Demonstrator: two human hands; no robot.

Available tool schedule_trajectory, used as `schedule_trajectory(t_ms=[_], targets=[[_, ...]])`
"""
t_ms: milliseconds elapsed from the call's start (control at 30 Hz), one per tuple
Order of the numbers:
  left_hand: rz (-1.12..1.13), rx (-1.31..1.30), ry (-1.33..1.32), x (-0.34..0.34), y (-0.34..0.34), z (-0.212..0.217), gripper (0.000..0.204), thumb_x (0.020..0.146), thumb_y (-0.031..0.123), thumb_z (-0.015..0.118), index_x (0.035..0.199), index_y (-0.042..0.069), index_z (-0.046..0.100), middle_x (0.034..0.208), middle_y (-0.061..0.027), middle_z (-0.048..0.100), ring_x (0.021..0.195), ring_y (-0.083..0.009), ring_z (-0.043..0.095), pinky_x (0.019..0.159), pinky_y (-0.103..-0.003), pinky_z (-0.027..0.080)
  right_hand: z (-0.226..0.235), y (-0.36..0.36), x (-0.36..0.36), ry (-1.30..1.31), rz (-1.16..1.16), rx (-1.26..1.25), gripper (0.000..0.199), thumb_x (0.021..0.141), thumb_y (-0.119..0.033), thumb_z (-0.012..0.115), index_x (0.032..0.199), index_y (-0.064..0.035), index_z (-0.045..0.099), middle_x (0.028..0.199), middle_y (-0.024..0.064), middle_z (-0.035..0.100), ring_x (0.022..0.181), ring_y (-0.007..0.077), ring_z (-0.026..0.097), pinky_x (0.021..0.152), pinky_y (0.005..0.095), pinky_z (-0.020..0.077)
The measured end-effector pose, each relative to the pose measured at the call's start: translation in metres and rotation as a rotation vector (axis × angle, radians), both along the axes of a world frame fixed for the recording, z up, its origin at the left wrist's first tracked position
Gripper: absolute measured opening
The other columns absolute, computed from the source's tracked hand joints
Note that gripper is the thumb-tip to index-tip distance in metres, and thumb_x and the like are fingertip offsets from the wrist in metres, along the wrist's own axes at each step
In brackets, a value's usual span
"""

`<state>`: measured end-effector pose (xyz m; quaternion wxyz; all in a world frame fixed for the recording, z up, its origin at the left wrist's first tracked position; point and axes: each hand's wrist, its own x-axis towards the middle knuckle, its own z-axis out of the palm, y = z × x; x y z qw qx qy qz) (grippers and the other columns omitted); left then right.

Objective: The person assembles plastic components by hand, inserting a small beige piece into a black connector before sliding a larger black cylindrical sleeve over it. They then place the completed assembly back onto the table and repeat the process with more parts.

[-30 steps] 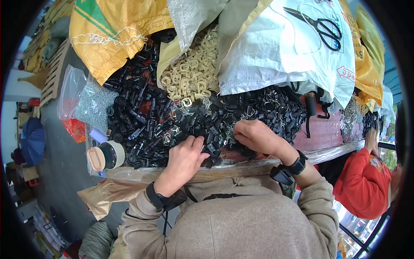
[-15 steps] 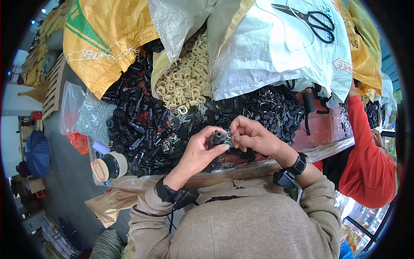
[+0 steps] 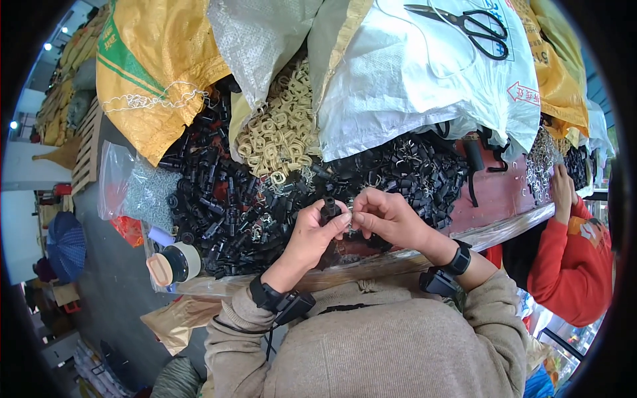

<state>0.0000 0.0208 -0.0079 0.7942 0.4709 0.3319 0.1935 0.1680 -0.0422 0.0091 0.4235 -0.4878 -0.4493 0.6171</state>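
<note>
Left hand (image 3: 310,233) closed around a small black plastic part (image 3: 328,208), right hand (image 3: 385,217) pinching a tiny metal piece against it, above a desk (image 3: 504,199) heaped with black parts, sacks behind

the person is wearing a beige knitted sweater (image 3: 385,345), ribbed and loose, its sleeves ending in cuffs just short of the wrists. each wrist is carrying a black strap with a small black boxy device: the left wrist device (image 3: 282,302) is trailing a thin black cable (image 3: 265,331) down over the sleeve, and the right wrist band (image 3: 458,259) is sitting above another black unit (image 3: 438,282) by the cuff. the left hand (image 3: 315,232) and the right hand (image 3: 388,215) are showing bare, no gloves, no rings that can be made out.
</note>
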Motion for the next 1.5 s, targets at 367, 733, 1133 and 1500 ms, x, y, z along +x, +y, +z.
schedule_trajectory(t_ms=[367,733,1133,1500], targets=[[-0.005,-0.631,-0.286,-0.005,0.0,0.005,0.025,0.084,0.014,0.055,0.106,0.004,0.048,0.087,-0.0029,0.055,0.068,-0.01,0.051,0.059,-0.022,0.043,-0.002,-0.007,-0.005,-0.589,-0.044,0.48,0.009,0.077,-0.002,0.056,0.083,-0.0026,0.049,0.073,0.0109,0.052,0.064,0.0273,0.054,0.056,0.0316,0.0427],[0.002,-0.549,-0.226,-0.016,-0.017,0.0,0.035,0.091,0.02,0.044,0.119,0.0,0.04,0.092,-0.0048,0.055,0.081,-0.0116,0.055,0.071,-0.026,0.046,0.015,-0.009,-0.013,-0.858,-0.053,0.767,0.016,0.068,-0.002,0.061,0.081,-0.0043,0.052,0.097,0.0097,0.049,0.089,0.0262,0.048,0.077,0.0363,0.0325],[-0.126,-0.298,-0.095,-0.011,-0.017,0.011,0.034,0.091,0.02,0.044,0.117,-0.002,0.043,0.103,-0.0062,0.053,0.092,-0.0136,0.054,0.082,-0.028,0.045,0.017,-0.004,-0.014,-0.904,0.08,0.649,0.014,0.059,-0.003,0.064,0.07,-0.0042,0.055,0.096,0.0071,0.052,0.09,0.0243,0.049,0.076,0.0359,0.0329],[0.093,-0.547,-0.386,-0.039,0.019,-0.007,0.026,0.088,0.014,0.048,0.107,-0.002,0.049,0.103,-0.0171,0.056,0.092,-0.0201,0.057,0.081,-0.029,0.048,-0.006,0.05,-0.016,-0.583,-0.118,0.593,0.013,0.066,-0.006,0.063,0.076,-0.0032,0.056,0.092,0.0092,0.055,0.082,0.0259,0.054,0.067,0.0317,0.0434]])
